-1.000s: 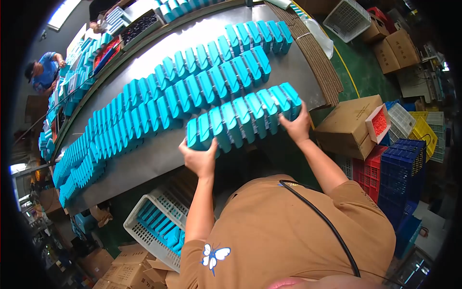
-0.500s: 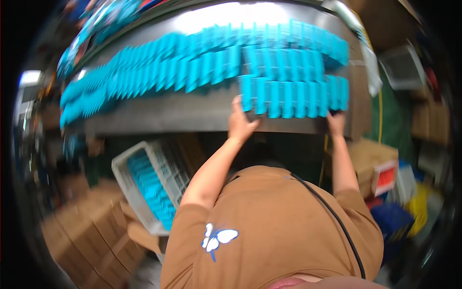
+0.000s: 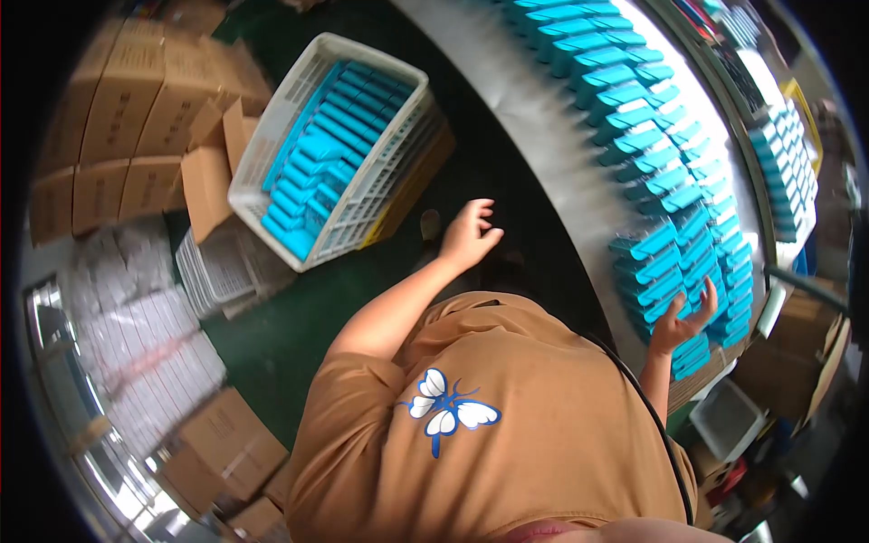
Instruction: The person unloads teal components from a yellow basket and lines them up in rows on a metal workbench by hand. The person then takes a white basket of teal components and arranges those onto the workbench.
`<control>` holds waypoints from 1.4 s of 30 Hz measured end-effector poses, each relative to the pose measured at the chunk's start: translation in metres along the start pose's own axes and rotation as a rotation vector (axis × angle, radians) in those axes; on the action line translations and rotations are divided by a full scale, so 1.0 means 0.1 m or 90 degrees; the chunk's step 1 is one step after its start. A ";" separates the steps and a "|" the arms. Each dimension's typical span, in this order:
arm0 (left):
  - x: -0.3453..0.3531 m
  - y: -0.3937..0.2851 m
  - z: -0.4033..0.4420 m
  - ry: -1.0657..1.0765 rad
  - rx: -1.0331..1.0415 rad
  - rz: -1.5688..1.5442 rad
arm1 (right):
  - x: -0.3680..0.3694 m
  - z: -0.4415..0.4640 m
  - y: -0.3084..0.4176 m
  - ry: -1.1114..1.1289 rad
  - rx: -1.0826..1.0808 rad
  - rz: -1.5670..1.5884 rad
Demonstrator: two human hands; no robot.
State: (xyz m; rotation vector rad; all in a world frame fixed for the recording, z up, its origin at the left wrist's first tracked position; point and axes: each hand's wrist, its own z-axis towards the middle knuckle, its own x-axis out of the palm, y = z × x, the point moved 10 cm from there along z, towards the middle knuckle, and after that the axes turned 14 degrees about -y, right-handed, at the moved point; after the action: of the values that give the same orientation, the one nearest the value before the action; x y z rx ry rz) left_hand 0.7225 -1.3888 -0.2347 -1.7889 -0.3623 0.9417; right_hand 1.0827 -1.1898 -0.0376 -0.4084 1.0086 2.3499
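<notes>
My left hand (image 3: 471,234) hangs in the air between the crate and the metal table (image 3: 507,68), fingers loosely apart and nothing in it. To its upper left stands a white plastic crate (image 3: 337,213) holding several blue box-like pieces (image 3: 339,136). Over the near end of the table is my right hand (image 3: 685,319), its fingers spread and empty. Close by it, rows of the same blue pieces (image 3: 656,242) stand packed side by side along the tabletop. Whether the right fingertips touch any piece I cannot tell.
Stacked cardboard boxes (image 3: 136,100) and an opened carton (image 3: 208,185) stand left of the crate. Wrapped white bundles (image 3: 149,353) lie below them. At the lower right are a clear bin (image 3: 727,421) and a large carton (image 3: 792,362).
My view has swung left toward the crate. Both hands have left the front row of blue pieces; the left is now out over the floor, the right raised above the table's end.
</notes>
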 end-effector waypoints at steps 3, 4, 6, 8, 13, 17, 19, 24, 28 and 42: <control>-1.08 0.99 -0.30 -0.212 -0.137 -0.006 | 1.10 -0.09 0.63 0.226 -0.068 0.126; -1.46 1.28 -0.45 -0.280 -0.188 -0.011 | 1.46 -0.19 0.84 0.314 -0.067 0.142; -2.25 1.93 -0.82 -0.444 -0.247 -0.027 | 2.09 -0.54 1.13 0.445 -0.120 0.119; -3.05 2.63 -1.20 -0.594 -0.353 -0.008 | 2.63 -0.91 1.23 0.591 -0.062 0.146; -4.44 3.61 -1.40 -0.781 -0.419 0.067 | 3.53 -1.81 1.30 0.760 0.125 0.168; -4.90 3.52 -0.92 -0.742 -0.423 0.009 | 3.78 -2.38 1.76 0.860 0.083 0.124; -5.09 3.51 -0.66 -0.732 -0.433 -0.094 | 3.88 -2.63 2.01 0.899 0.052 0.113; -5.28 3.90 -0.25 -0.679 -0.525 -0.293 | 3.99 -3.09 2.62 1.019 -0.022 0.093; -5.23 4.23 -0.05 -0.669 -0.523 -0.469 | 4.09 -3.25 2.86 1.066 -0.079 0.084; -5.37 4.19 -0.03 -0.518 -0.522 -0.127 | 3.79 -3.19 0.92 0.932 0.195 -0.148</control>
State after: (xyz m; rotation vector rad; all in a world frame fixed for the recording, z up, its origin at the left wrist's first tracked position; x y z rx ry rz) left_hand 0.3013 -1.9056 -0.3769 -1.9164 -1.5954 1.4760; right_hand 0.7424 -1.3407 -0.3774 -2.0912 1.6896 1.3689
